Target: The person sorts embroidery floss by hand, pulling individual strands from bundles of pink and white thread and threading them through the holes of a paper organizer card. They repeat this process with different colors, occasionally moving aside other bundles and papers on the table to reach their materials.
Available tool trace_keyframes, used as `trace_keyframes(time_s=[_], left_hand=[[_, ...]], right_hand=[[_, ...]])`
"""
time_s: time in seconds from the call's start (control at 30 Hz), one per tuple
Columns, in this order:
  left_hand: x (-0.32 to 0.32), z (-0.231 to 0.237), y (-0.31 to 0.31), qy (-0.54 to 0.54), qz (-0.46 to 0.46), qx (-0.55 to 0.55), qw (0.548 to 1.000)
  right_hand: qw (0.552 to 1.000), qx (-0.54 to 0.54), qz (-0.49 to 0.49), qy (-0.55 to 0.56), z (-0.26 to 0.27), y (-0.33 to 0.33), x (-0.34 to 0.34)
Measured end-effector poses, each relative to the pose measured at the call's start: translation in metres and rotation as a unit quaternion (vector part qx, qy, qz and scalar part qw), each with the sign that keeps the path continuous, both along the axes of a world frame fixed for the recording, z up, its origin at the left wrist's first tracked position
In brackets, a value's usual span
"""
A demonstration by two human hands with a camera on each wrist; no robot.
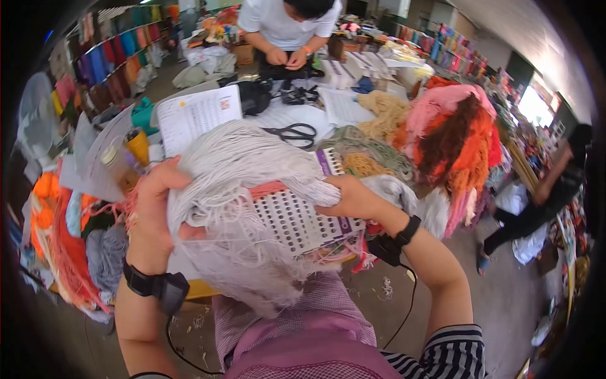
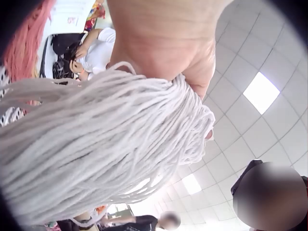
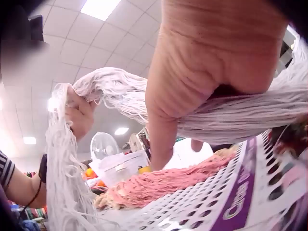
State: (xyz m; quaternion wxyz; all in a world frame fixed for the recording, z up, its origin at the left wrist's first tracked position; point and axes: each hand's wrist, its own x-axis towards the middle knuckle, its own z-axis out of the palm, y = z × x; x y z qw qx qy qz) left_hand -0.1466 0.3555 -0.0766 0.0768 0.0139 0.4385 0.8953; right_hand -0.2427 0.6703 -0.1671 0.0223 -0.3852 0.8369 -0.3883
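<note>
A thick hank of white yarn [image 1: 233, 158] is stretched between both hands above the table. At its left end my left hand [image 1: 151, 199] grips the strands, and loose ends droop toward the lap. My right hand [image 1: 353, 199] grips the other side of the hank, thumb and fingers around the strands in the right wrist view. Beneath lies a white card [image 1: 293, 221] with rows of round holes and a purple printed strip. A pink yarn bundle [image 3: 168, 180] rests on this card, mostly hidden by the hank in the head view.
Black scissors [image 1: 293, 134] and printed sheets [image 1: 199, 117] lie beyond the hank. Orange and pink yarn [image 1: 451, 139] is heaped at the right, with orange and grey yarn [image 1: 104, 259] at the left. A person in white [image 1: 290, 35] works across the table; another person [image 1: 543, 183] is at the right.
</note>
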Motion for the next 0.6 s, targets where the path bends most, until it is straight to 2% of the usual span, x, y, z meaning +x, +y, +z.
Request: trace_keyframes(time_s=[0.03,0.1,0.13,0.17,0.23,0.27,0.3,0.33,0.37,0.4,0.47,0.53,0.6], left_hand=[[0.006,0.006,-0.009,-0.001,0.016,-0.001,1.0],[0.016,0.014,-0.031,-0.096,0.154,-0.008,0.983],[0.019,0.001,-0.067,-0.053,0.005,0.001,0.999],[0.02,-0.011,-0.085,-0.055,0.019,0.002,0.998],[0.028,-0.028,-0.112,-0.065,0.12,-0.134,0.982],[0.036,-0.029,-0.123,-0.068,0.045,-0.135,0.988],[0.039,-0.039,-0.125,-0.071,0.054,-0.132,0.987],[0.038,-0.054,-0.123,0.035,0.151,-0.33,0.931],[0.039,-0.063,-0.119,0.137,0.237,-0.509,0.816],[0.052,-0.056,-0.107,0.08,0.244,-0.582,0.772],[0.059,-0.074,-0.087,0.162,0.139,-0.52,0.827],[0.09,-0.06,-0.023,0.17,0.062,-0.687,0.703],[0.099,-0.077,0.0,0.324,0.142,-0.793,0.496]], right_hand=[[1.0,-0.001,0.016,-0.001,0.005,-0.005,0.005],[0.97,-0.039,0.027,-0.239,0.018,-0.013,0.016],[0.957,-0.055,0.038,-0.281,0.026,-0.02,0.027],[0.956,-0.051,0.051,-0.283,0.032,-0.027,0.037],[0.895,-0.048,0.041,-0.442,0.042,-0.04,0.055],[0.885,-0.068,0.043,-0.458,0.047,-0.05,0.065],[0.884,-0.062,0.051,-0.46,0.045,-0.055,0.066],[0.87,-0.075,0.055,-0.485,0.042,-0.059,0.067],[0.854,-0.089,0.057,-0.509,0.041,-0.064,0.067],[0.858,-0.09,0.06,-0.502,0.042,-0.07,0.068],[0.85,-0.106,0.06,-0.513,0.039,-0.078,0.07],[0.838,-0.126,0.051,-0.528,0.038,-0.089,0.075],[0.828,-0.138,0.059,-0.541,0.043,-0.098,0.085]])
